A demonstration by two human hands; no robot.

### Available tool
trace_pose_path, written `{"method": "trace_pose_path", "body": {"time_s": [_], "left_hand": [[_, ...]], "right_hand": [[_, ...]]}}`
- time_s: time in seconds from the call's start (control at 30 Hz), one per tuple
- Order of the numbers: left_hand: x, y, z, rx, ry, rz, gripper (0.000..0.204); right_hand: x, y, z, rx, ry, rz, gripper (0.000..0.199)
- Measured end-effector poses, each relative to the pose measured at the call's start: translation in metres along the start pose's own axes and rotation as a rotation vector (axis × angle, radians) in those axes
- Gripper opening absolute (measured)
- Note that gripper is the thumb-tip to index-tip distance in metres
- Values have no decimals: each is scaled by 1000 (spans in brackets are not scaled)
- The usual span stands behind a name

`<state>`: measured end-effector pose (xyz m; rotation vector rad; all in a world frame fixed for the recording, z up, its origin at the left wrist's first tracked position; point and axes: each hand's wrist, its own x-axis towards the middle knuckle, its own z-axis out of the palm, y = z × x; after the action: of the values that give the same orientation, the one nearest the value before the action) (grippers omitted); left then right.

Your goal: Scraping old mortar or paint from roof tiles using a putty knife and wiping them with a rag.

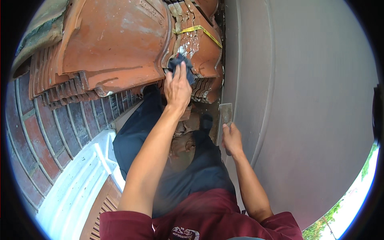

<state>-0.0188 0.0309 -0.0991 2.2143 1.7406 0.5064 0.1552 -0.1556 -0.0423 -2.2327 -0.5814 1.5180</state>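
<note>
My left hand (179,90) reaches forward and presses a bunched dark blue cloth (186,69) against the edges of stacked orange clay roof tiles (116,40). White smears mark the tile edges just beyond the cloth. Lower and to the right, my right hand (232,139) is closed around the handle of a scraper (226,113) with a flat, greyish rectangular blade. The scraper's blade points up and away from me, beside a grey wall, apart from the tiles. Most of its handle is hidden in my fist.
A yellow printed tape (200,30) crosses the tile stack on the right. The smooth grey wall (312,100) rises close on my right. At the left are a brick wall (52,132) and white corrugated sheeting (76,196). Rubble (184,146) lies between my legs.
</note>
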Motion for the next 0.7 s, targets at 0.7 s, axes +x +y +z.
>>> {"method": "trace_pose_path", "body": {"time_s": [0.7], "left_hand": [[65, -6, 24, -154, 175, 148, 42]], "right_hand": [[-10, 49, -9, 170, -122, 145, 25]]}}
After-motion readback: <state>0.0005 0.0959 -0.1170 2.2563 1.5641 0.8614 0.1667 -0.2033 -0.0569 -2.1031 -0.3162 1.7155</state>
